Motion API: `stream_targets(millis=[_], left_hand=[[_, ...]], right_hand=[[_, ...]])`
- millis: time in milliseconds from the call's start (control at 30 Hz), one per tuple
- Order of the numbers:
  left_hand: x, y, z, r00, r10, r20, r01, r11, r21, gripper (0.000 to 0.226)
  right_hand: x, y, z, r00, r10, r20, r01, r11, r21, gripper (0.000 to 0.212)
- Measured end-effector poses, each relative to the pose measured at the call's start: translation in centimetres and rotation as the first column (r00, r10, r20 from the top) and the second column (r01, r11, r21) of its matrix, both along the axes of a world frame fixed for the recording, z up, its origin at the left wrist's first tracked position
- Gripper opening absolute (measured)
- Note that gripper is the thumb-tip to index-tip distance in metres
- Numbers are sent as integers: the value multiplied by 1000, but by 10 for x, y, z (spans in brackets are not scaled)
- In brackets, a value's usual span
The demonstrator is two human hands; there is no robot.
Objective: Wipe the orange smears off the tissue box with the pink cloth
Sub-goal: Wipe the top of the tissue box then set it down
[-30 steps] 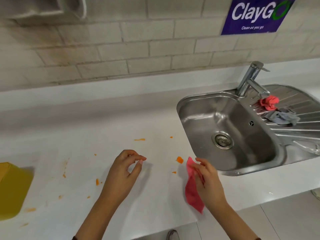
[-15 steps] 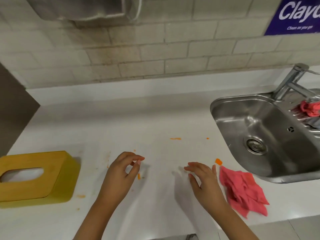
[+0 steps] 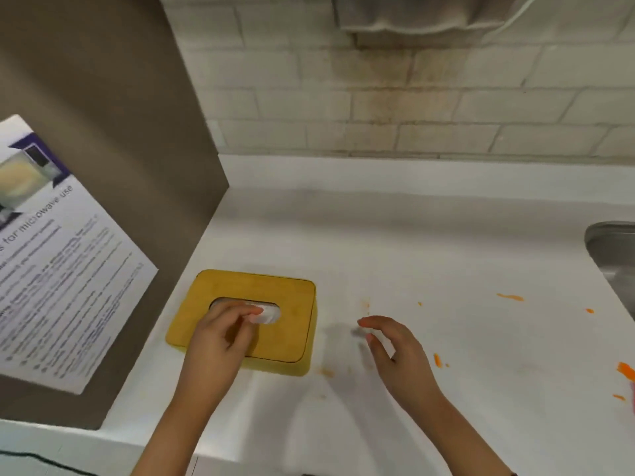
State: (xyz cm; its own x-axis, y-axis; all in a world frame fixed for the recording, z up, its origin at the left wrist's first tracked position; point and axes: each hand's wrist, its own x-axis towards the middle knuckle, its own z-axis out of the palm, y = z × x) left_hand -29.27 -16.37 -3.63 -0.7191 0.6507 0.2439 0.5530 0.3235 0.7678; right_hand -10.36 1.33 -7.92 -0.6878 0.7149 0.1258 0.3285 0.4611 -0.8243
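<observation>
The yellow tissue box (image 3: 292,338) lies flat on the white counter (image 3: 446,242), close to the grey side panel. My left hand (image 3: 220,341) rests on top of the box, its thumb and fingertips pinched on the white tissue (image 3: 269,313) in the oval slot. My right hand (image 3: 398,355) hovers over the counter just right of the box, fingers apart and holding nothing. Only a sliver of the pink cloth (image 3: 632,396) shows at the right edge, well away from both hands. I see no clear orange smear on the visible parts of the box.
Orange smears (image 3: 510,297) and bits (image 3: 437,359) dot the counter right of the box. The steel sink's (image 3: 608,249) corner is at the far right. A grey panel (image 3: 103,132) with a paper notice (image 3: 62,262) stands at the left. A wall dispenser (image 3: 412,15) hangs above.
My view has swung left. My right hand let go of the pink cloth, which now lies on the counter. My left hand moved onto the tissue box and closed on the tissue.
</observation>
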Motion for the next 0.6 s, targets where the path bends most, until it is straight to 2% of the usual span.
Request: stream_targets(millis=[167, 300, 400, 500, 600], left_hand=[[-29, -30, -15, 977, 212, -19, -212, 977, 28, 30], [-38, -38, -30, 911, 410, 38, -412, 908, 78, 35], [-35, -39, -37, 838, 514, 185, -536, 839, 98, 39], [-35, -37, -44, 760, 524, 385, -594, 800, 86, 52], [-33, -36, -51, 636, 515, 575, -658, 751, 54, 59]], right_hand=[[-37, -16, 2, 997, 81, 20, -76, 981, -181, 28], [-56, -15, -1, 993, 97, 74, -75, 965, -253, 31], [-68, -12, -2, 990, 103, 97, -63, 935, -348, 39], [-82, -12, 1, 986, 124, 111, -57, 878, -474, 54], [-92, -13, 3, 976, 191, 106, -92, 802, -590, 76]])
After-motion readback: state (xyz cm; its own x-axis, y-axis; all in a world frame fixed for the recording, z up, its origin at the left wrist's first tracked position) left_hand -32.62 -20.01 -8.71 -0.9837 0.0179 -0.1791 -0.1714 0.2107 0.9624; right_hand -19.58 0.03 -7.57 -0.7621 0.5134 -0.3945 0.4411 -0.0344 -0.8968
